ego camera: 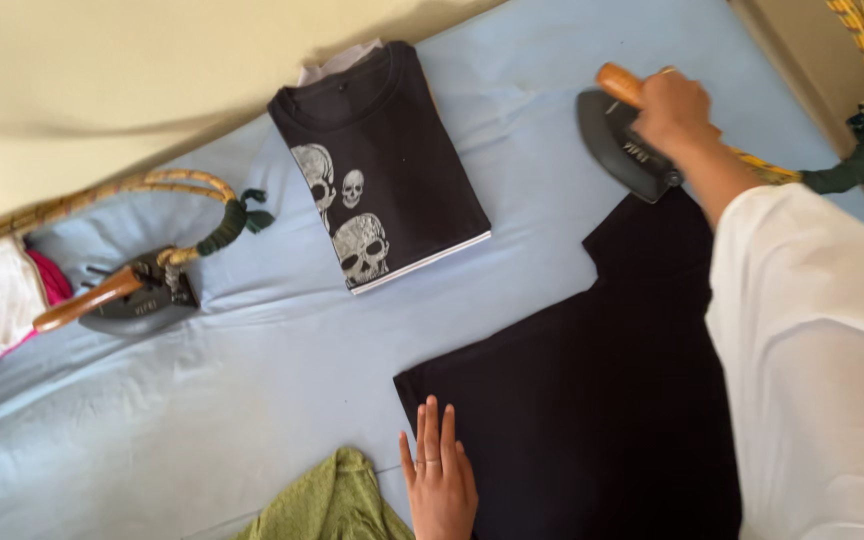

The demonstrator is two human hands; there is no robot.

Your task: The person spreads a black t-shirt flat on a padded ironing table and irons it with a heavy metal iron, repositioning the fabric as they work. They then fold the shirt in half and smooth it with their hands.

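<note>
Gripping the wooden handle, the right hand holds the iron just past the black garment spread on the bench; the open left hand lies flat, pinning the garment's edge taut.

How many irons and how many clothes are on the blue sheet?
Irons: 2, one in the right hand at, one at
Dark shirts: 2, flat under the left hand, folded
Green cloth: 1
Total: 5
</note>
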